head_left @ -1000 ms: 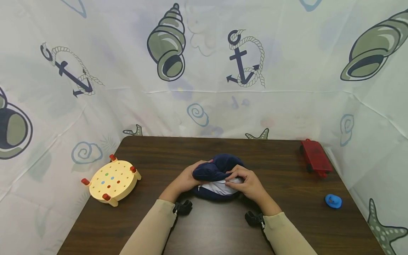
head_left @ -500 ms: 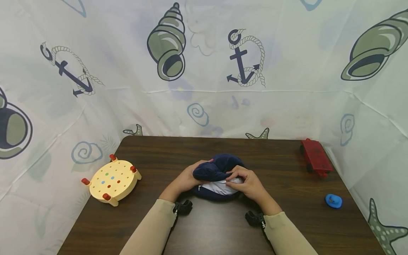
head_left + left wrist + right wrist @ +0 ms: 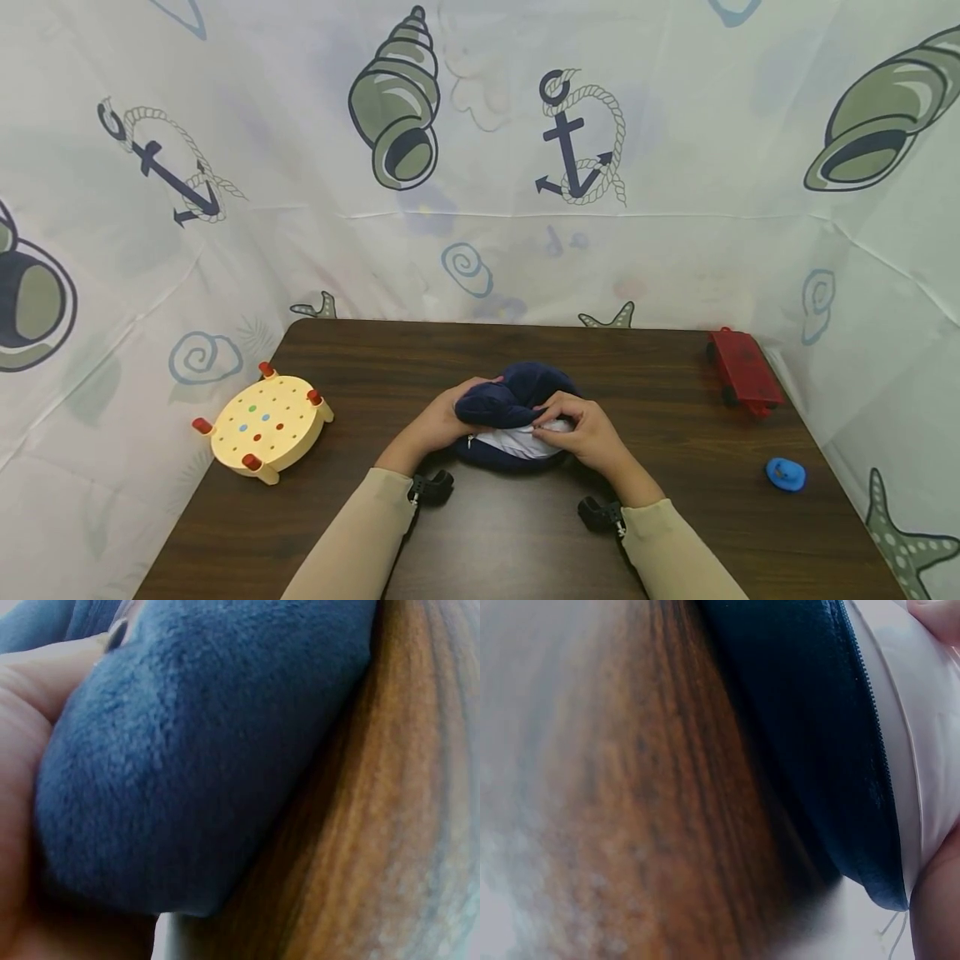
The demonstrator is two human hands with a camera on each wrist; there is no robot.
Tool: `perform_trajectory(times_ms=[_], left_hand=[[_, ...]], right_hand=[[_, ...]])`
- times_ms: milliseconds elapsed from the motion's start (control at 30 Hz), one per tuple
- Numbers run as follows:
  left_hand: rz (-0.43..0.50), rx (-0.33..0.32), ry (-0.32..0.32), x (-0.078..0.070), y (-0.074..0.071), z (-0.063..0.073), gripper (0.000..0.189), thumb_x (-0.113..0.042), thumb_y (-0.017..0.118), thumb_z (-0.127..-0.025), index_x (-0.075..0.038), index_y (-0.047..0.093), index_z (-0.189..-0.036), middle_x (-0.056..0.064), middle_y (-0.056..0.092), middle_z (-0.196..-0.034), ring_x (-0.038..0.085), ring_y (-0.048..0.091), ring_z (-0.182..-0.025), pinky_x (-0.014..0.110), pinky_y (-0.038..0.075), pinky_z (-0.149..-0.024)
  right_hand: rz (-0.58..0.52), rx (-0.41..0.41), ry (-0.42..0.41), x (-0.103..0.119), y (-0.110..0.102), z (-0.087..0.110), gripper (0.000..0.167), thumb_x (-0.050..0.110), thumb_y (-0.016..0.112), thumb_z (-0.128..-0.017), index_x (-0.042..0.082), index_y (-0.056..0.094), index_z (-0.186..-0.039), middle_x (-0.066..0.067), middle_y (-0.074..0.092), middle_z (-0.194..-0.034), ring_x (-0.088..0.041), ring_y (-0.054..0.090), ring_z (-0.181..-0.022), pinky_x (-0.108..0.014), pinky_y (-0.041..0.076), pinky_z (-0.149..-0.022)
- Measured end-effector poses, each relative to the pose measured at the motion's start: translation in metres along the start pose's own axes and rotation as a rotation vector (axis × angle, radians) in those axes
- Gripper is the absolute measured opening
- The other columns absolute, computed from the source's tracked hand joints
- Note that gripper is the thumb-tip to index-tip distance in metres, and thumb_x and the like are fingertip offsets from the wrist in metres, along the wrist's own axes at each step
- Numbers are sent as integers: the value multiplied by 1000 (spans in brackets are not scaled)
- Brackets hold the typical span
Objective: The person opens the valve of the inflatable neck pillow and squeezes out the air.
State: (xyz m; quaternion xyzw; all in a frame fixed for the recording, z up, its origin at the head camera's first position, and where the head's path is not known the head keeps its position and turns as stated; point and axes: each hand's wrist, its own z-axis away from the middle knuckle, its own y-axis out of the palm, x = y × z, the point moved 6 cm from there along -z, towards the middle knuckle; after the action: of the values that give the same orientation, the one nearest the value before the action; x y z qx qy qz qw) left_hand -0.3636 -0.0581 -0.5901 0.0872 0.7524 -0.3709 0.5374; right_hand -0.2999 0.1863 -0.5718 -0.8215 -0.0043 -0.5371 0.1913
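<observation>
A navy plush pillow [image 3: 525, 388] with an unzipped cover rests near the middle of the table, its white inner lining [image 3: 517, 442] showing through the gap. My left hand [image 3: 442, 417] grips the pillow's left side, thumb on top; the left wrist view shows the plush [image 3: 195, 750] against the palm. On the right, my right hand [image 3: 581, 429] pinches at the edge of the opening with thumb and forefinger. In the right wrist view the zipper teeth [image 3: 871, 697] run along the navy cover beside the white lining. Some fingertips are hidden behind the fabric.
A yellow round toy stool [image 3: 266, 425] lies upside down at the table's left, its red-tipped legs up. A red toy cart [image 3: 745, 371] stands at the far right, with a small blue object [image 3: 785, 473] nearer. The dark wooden table [image 3: 495, 533] is bordered by patterned cloth.
</observation>
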Motion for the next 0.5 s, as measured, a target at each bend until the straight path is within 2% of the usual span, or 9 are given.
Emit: perform_trajectory(times_ms=[133,300,500], left_hand=[[-25,-5,26,-2,-1,0,68,-22,87,-94,-34,59,-154,-10,61,-159,18,58,-147,40,44,-124],[-72,-18,22,-2,-2,0,61,-25,88,-93,-33,63,-149,-9,68,-149,16,65,-135,41,51,-116],[-44,-13,-21,0,0,-3,68,-26,100,-79,-27,67,-138,-3,73,-133,16,68,-120,39,52,-108]], right_hand=[[2,0,-3,2,0,0,14,12,94,-86,19,87,-96,-4,80,-108,-20,73,-112,-20,50,-106],[0,-4,-28,3,-1,0,14,10,94,-86,16,86,-96,-5,80,-105,-20,74,-110,-21,52,-104],[-31,3,17,-3,-1,2,13,9,90,-90,17,83,-97,-4,77,-101,-17,70,-101,-24,54,-95]])
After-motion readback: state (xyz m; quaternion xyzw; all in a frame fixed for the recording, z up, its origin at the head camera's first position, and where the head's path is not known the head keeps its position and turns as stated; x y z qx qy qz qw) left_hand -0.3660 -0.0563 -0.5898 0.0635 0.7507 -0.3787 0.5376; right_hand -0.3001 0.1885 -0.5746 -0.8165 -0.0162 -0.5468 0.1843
